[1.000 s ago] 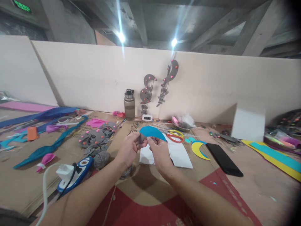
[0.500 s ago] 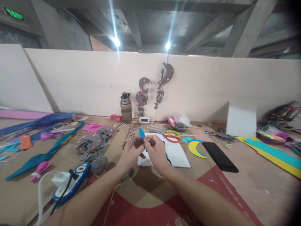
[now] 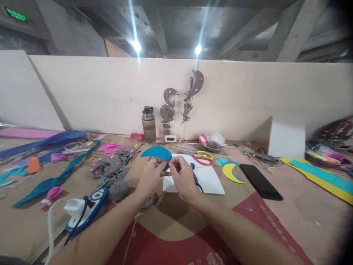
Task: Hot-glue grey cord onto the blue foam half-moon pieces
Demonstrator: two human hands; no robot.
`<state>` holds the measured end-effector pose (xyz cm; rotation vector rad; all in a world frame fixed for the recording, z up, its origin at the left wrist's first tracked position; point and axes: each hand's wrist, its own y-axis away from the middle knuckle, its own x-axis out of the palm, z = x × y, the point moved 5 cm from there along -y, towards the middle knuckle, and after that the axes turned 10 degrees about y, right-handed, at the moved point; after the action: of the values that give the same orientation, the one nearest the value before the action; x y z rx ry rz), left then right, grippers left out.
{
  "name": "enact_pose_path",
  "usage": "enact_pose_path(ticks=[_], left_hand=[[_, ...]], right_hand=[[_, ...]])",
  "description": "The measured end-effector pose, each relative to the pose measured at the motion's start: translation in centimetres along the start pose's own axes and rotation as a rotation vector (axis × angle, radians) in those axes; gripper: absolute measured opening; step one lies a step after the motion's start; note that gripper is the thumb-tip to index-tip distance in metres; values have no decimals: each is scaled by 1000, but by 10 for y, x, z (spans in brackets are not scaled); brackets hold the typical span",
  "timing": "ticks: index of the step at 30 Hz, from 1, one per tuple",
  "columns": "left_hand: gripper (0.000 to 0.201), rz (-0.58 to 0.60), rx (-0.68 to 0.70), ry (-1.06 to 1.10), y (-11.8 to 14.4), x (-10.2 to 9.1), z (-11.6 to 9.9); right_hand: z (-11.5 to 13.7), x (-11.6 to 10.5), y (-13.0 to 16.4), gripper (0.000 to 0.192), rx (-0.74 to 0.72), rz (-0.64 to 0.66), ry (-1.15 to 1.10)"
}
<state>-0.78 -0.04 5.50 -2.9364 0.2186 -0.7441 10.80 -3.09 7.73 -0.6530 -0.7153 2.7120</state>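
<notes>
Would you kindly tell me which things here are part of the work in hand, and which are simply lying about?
In hand:
- blue paper cutout, pinched by the left hand and right hand

Lying about:
- scissors
- phone
- water bottle
- yellow crescent
- white sheet
- grey yarn ball

Head view, forward-down over worktable (image 3: 275, 221)
</notes>
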Motion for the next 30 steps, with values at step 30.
enact_pose_path(ticks=[30], left_hand=[[14, -124, 24, 296, -27, -34, -6]], right_hand=[[-56, -49, -17, 38, 126, 411, 1066]])
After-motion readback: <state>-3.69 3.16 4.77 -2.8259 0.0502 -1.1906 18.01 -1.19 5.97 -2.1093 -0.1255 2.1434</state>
